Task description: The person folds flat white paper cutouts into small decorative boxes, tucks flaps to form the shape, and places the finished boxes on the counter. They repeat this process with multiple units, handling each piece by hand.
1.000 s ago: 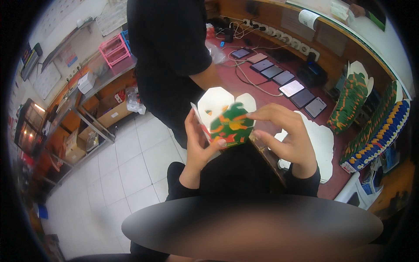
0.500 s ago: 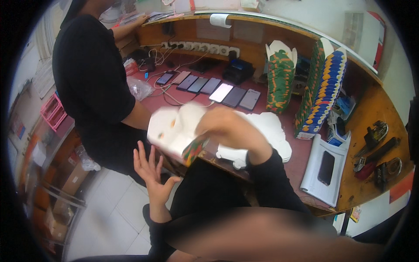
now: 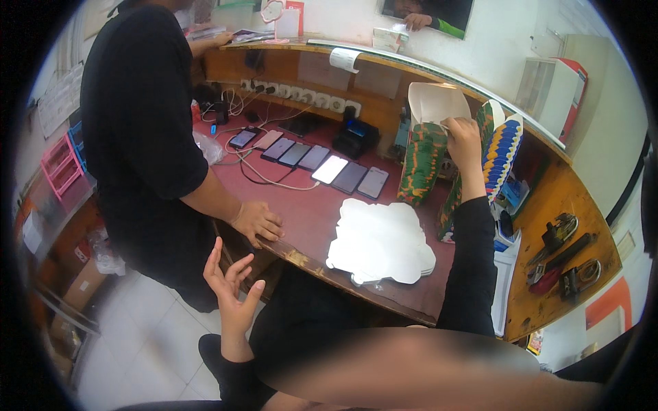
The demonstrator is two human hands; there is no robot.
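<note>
My right hand (image 3: pixel 463 140) reaches to the back right and pinches the edge of a folded paper food box (image 3: pixel 439 103), its white inside showing. That box sits at the top of a tall nested stack of green and orange boxes (image 3: pixel 421 164). In front of me lies a pile of flat white die-cut box sheets (image 3: pixel 381 240), touched by neither hand. Off the table's front edge, my left hand (image 3: pixel 234 296) hangs in the air with its fingers spread and nothing in them.
Several phones (image 3: pixel 295 155) lie in a row across the red tabletop (image 3: pixel 301 212). Blue patterned nested boxes (image 3: pixel 504 154) stand at the right, near padlocks (image 3: pixel 579 274) on a wooden ledge. A co-worker in black (image 3: pixel 144 137) stands at the left, one hand (image 3: pixel 258 222) on the table edge.
My right hand has moved up and right, carrying the paper box from above the table front to the green stack. The co-worker's hand now shows on the table edge. My left hand stays open.
</note>
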